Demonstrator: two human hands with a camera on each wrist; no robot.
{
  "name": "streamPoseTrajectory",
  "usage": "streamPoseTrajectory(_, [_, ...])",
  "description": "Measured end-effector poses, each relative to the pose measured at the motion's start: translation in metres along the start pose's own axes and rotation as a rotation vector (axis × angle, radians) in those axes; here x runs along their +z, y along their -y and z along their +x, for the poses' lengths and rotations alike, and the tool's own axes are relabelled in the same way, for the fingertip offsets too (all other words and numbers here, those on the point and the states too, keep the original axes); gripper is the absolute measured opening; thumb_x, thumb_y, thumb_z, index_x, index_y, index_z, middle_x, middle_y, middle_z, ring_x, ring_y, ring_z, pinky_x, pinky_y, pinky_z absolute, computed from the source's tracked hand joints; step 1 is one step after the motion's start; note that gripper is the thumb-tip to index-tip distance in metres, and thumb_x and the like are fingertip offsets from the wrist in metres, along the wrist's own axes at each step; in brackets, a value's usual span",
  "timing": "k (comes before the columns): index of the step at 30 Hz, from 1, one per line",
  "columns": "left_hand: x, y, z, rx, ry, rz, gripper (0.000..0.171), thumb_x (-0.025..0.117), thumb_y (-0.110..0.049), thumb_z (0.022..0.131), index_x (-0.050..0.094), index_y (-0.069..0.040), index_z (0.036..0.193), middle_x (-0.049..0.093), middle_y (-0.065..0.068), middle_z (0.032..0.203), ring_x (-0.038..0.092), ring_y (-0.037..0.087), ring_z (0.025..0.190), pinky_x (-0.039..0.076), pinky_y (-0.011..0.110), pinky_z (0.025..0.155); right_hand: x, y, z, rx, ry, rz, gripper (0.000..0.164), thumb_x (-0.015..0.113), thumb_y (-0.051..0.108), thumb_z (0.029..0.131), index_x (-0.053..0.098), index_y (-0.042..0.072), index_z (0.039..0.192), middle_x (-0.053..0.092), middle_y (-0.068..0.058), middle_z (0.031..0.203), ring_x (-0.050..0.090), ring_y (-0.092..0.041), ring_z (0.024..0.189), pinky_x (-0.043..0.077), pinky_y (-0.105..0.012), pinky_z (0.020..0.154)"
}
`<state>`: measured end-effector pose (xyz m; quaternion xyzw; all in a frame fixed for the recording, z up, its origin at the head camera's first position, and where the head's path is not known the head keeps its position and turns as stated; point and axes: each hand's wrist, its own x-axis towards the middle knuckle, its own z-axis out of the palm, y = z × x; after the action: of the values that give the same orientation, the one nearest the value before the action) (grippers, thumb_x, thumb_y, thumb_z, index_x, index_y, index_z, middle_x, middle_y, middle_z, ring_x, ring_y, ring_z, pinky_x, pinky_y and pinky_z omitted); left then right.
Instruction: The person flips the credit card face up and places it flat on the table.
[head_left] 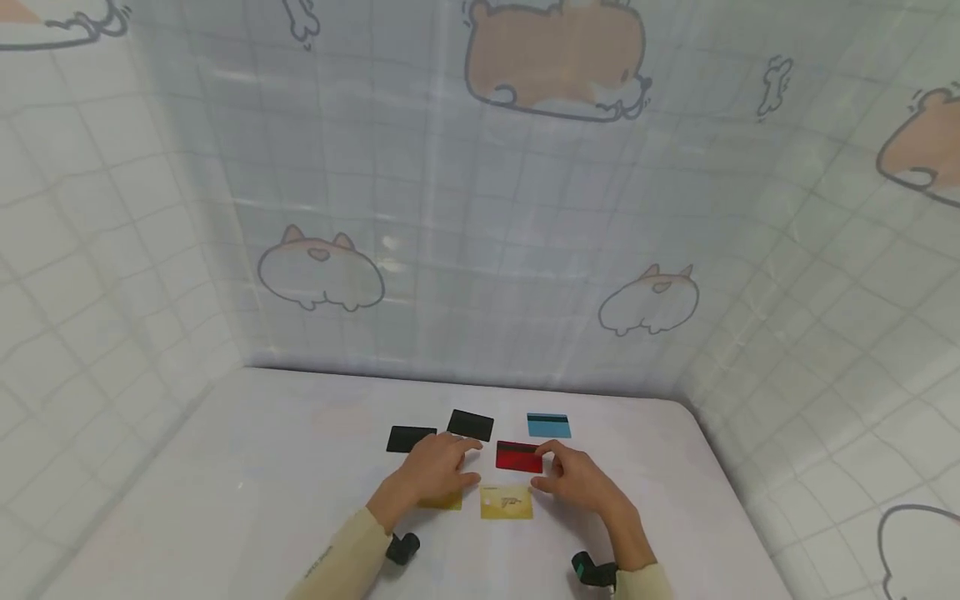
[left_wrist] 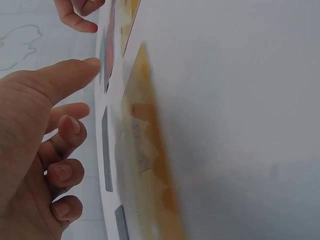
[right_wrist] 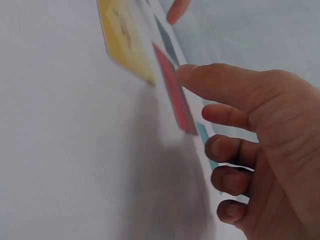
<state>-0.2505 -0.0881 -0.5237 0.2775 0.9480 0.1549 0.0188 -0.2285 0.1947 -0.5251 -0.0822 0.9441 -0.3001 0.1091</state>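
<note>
My left hand (head_left: 433,468) hangs over the table with loosely bent fingers and nothing in them. Below it a yellow card (head_left: 448,502) is partly hidden. One black card (head_left: 409,437) lies by its knuckles, and a second black card (head_left: 470,425) is just beyond its fingertips. My right hand (head_left: 579,479) holds nothing; its fingertips overlap the right end of a red card (head_left: 516,457) with a dark stripe. Between the hands lies another yellow card (head_left: 506,502) with a printed figure. In the right wrist view, the thumb (right_wrist: 215,82) is apart from the curled fingers.
A blue card (head_left: 548,426) with a dark stripe lies behind the red one. The cards lie flat on a white table (head_left: 300,483). Curtain-like walls (head_left: 480,217) with cartoon dogs stand around its back and sides. A black camera (head_left: 402,548) sits at the left wrist.
</note>
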Motion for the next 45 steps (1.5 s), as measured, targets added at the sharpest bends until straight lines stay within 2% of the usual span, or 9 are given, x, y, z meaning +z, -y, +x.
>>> streamPoseTrajectory(8, [0.000,0.005,0.023,-0.003,0.028,-0.005,0.053,0.073,-0.050,0.089,0.063,-0.026,0.135,0.053,-0.014,0.078,0.048,0.009,0.076,0.044,0.034,0.077,0.000,-0.012,0.009,-0.012,-0.038,-0.005,0.055,0.081,0.038,0.083,0.061,0.016,0.129,0.054,-0.002,0.084,0.051,-0.017,0.078,0.043,-0.032,0.062])
streamPoseTrajectory(12, [0.004,0.004,0.030,0.002,0.045,-0.004,0.055,0.072,-0.050,0.089,0.062,-0.025,0.136,0.052,-0.012,0.077,0.049,0.009,0.077,0.044,0.033,0.075,-0.001,-0.014,0.013,-0.025,-0.043,-0.015,0.057,0.082,0.039,0.083,0.061,0.015,0.130,0.056,-0.001,0.088,0.051,-0.018,0.082,0.044,-0.033,0.066])
streamPoseTrajectory(18, [0.008,0.001,0.037,-0.008,0.063,0.010,0.056,0.070,-0.051,0.089,0.060,-0.025,0.138,0.053,-0.013,0.077,0.050,0.008,0.077,0.044,0.031,0.075,-0.003,-0.014,0.016,0.017,-0.029,-0.026,0.060,0.084,0.041,0.080,0.060,0.019,0.130,0.059,0.001,0.100,0.052,-0.019,0.091,0.050,-0.035,0.075])
streamPoseTrajectory(25, [0.010,-0.004,0.044,-0.004,0.073,0.003,0.056,0.072,-0.049,0.088,0.061,-0.024,0.137,0.054,-0.012,0.078,0.050,0.008,0.076,0.045,0.032,0.075,-0.004,-0.016,0.020,0.026,-0.022,-0.041,0.060,0.085,0.041,0.079,0.061,0.020,0.130,0.061,0.002,0.105,0.052,-0.020,0.093,0.052,-0.039,0.078])
streamPoseTrajectory(34, [0.013,-0.009,0.048,-0.018,0.101,-0.035,0.057,0.073,-0.050,0.088,0.060,-0.026,0.138,0.055,-0.011,0.080,0.051,0.009,0.074,0.044,0.030,0.070,-0.005,-0.019,0.021,0.027,-0.018,-0.054,0.057,0.084,0.040,0.080,0.061,0.022,0.129,0.060,0.001,0.100,0.052,-0.020,0.092,0.051,-0.038,0.076])
streamPoseTrajectory(45, [0.015,-0.008,0.043,0.002,0.093,-0.040,0.055,0.072,-0.050,0.089,0.061,-0.027,0.137,0.054,-0.012,0.081,0.050,0.008,0.076,0.044,0.030,0.070,-0.002,-0.022,0.020,0.013,-0.020,-0.041,0.052,0.084,0.039,0.081,0.063,0.025,0.125,0.061,0.001,0.103,0.054,-0.020,0.094,0.053,-0.039,0.078])
